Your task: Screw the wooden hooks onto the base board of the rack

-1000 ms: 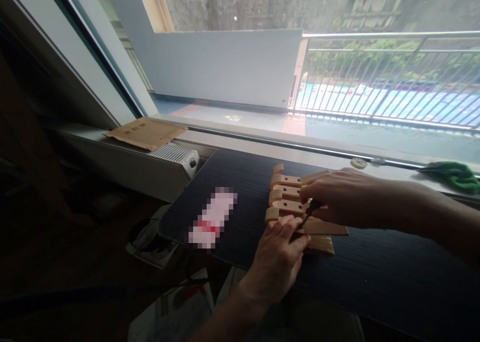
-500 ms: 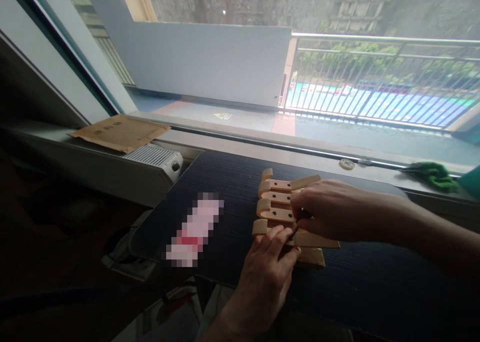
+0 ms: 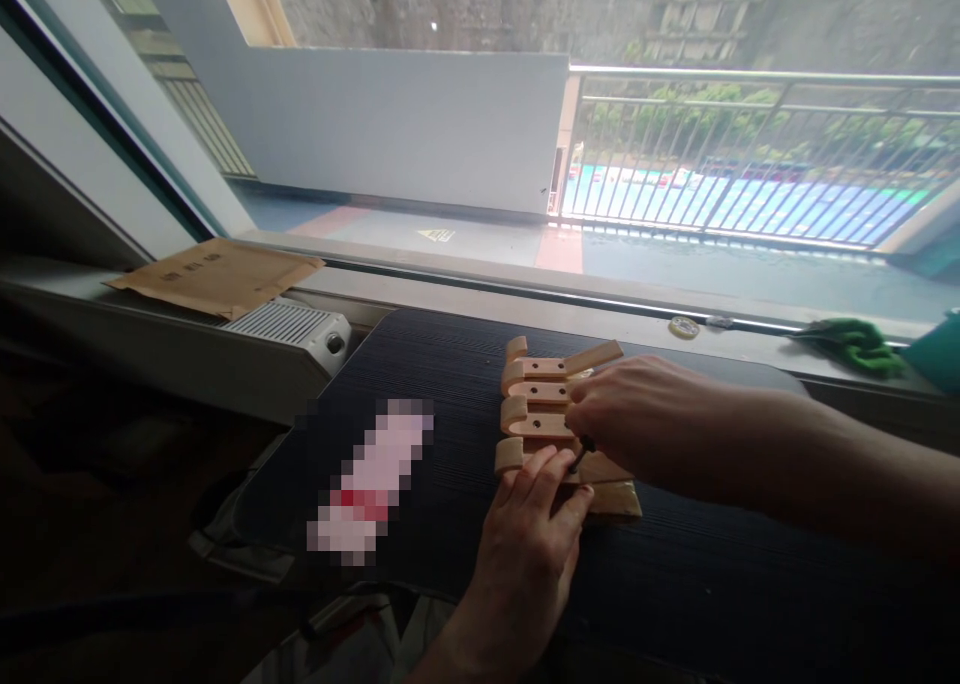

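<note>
A light wooden rack with several curved hooks [image 3: 534,404] lies flat on a dark ribbed mat [image 3: 450,364]. My left hand [image 3: 529,539] rests flat on the rack's near end, fingers stretched out and pressing it down. My right hand [image 3: 637,424] comes in from the right over the rack, fingers pinched round a small dark tool [image 3: 581,451] whose tip points down at the wood beside my left fingertips. Most of the tool is hidden inside my fingers.
A blurred pink and white object [image 3: 371,484] lies on the mat to the left. A white heater [image 3: 289,329] and a brown envelope [image 3: 214,274] sit at the left on the windowsill. A green cloth [image 3: 851,342] and a small tape roll [image 3: 682,326] lie on the sill.
The view has shifted, so everything sits further left and lower. Both hands keep the same hold on the rack and the tool.
</note>
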Motion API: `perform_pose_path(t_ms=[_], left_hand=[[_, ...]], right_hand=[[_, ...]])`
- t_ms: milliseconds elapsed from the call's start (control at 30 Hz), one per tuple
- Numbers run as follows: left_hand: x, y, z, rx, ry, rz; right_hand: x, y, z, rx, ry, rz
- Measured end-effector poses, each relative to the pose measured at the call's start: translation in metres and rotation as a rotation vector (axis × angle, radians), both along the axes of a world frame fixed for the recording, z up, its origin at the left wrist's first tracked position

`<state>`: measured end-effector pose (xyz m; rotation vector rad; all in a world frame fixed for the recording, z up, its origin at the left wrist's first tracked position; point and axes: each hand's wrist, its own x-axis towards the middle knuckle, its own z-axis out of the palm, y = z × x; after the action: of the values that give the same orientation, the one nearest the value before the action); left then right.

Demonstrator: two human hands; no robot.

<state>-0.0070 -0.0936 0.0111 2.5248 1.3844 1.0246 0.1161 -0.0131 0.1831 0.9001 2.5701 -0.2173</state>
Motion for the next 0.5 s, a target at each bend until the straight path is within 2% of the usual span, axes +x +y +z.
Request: perform_pose_path(t_ms=[233, 500], left_hand=[[-0.001, -0.002, -0.003, -0.003, 0.01, -0.01], [-0.001, -0.003, -0.003, -0.024, 0.027, 0.006]], right_hand=[[0.001, 0.003, -0.009, 0.026, -0.016, 0.052], [0.003, -0.001, 0.005, 0.05, -0.008, 0.002]])
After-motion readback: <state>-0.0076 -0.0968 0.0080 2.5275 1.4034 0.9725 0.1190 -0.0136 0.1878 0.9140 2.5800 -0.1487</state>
